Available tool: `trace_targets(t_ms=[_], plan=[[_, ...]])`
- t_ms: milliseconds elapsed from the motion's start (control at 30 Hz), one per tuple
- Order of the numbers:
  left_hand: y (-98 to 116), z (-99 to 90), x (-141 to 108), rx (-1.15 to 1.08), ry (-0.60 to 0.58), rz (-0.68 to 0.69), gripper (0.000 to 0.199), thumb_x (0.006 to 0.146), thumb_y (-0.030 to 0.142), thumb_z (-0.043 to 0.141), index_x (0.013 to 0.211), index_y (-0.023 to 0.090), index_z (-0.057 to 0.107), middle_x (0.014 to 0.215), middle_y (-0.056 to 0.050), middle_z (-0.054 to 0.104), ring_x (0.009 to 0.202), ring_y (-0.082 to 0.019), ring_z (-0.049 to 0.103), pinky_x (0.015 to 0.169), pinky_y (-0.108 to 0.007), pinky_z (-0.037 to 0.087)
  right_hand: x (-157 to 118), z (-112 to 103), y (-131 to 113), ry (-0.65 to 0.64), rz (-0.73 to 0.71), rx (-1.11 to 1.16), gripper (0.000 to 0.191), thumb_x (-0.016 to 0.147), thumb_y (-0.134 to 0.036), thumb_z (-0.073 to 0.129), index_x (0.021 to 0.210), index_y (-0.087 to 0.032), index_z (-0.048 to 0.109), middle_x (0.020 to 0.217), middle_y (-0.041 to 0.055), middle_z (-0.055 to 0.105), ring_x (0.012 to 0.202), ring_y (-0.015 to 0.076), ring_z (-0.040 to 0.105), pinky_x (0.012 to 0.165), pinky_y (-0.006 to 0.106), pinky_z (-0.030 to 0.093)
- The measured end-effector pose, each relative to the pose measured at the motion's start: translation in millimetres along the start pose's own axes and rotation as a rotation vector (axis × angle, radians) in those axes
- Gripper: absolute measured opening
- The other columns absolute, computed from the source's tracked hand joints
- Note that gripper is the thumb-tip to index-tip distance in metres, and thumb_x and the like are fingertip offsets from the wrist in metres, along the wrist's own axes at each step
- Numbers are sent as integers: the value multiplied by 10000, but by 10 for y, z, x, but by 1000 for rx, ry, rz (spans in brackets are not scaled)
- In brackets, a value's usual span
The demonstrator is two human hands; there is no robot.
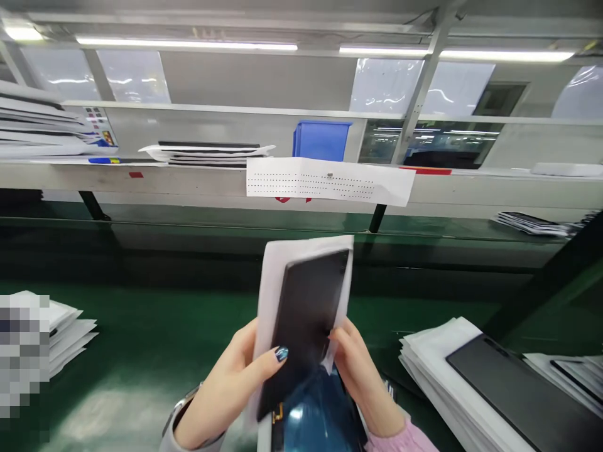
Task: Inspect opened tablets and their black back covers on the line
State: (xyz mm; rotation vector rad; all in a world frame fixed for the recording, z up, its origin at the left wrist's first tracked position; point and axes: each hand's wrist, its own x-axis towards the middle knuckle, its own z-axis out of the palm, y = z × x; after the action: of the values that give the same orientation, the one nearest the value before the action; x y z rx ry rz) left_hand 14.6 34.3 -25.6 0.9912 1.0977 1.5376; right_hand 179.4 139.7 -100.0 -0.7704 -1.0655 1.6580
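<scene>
Left hand (233,376) and right hand (360,376) pinch a black panel (308,307) from either side, the left thumb flat on its face, low over the near middle of the green table (164,351). Smooth and rectangular, the panel leans slightly right against a white sleeve (272,276) behind it. Just below is a glossy blue surface (315,417). A blue bin (325,139) stands on the far shelf; I can't see what's inside. Near right, a dark panel (522,386) lies on stacked white sleeves (436,370).
</scene>
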Motion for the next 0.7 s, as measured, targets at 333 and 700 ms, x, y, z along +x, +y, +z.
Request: trace_targets(t_ms=[333, 700], plan=[[36, -103, 85, 303, -287, 249, 173, 876, 389, 729, 997, 314, 829, 1098, -68, 795, 1085, -309, 710, 949, -328, 543, -73, -132, -148, 80, -702, -253, 153, 817, -318, 735, 755, -263, 607, 769, 4, 560, 755, 224, 522, 730, 360, 418], [-22, -102, 70, 275, -103, 176, 314, 758, 593, 783, 852, 299, 842, 945, -58, 815, 937, -290, 740, 881, -332, 575, -114, -278, -80, 131, -690, -385, 81, 815, -305, 749, 850, -260, 693, 824, 45, 614, 784, 255, 551, 723, 367, 459]])
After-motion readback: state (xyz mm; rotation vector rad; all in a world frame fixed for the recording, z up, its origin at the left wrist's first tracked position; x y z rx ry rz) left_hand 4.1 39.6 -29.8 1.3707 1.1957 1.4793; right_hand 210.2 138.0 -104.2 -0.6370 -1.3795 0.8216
